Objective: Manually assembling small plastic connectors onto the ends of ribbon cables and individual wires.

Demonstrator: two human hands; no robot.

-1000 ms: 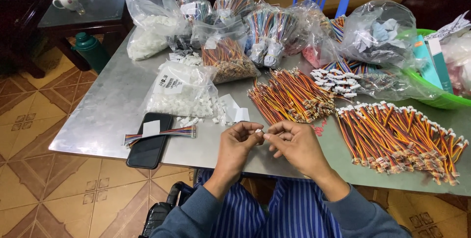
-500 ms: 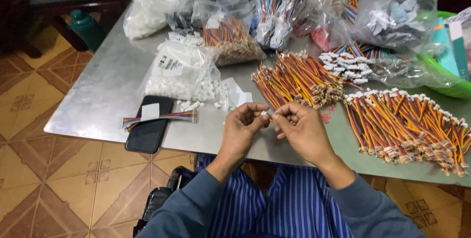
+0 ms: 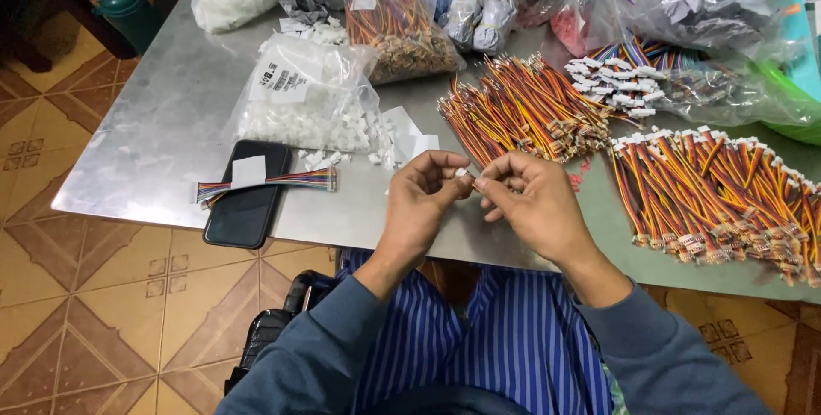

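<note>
White plastic connector (image 3: 463, 173) is being pinched between left hand (image 3: 425, 195) and right hand (image 3: 532, 203) fingers, calling for steady, square alignment above the counter (image 3: 171, 141).

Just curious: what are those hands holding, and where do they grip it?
A small white connector, pinched at its ends between left hand and right hand fingertips.
</note>
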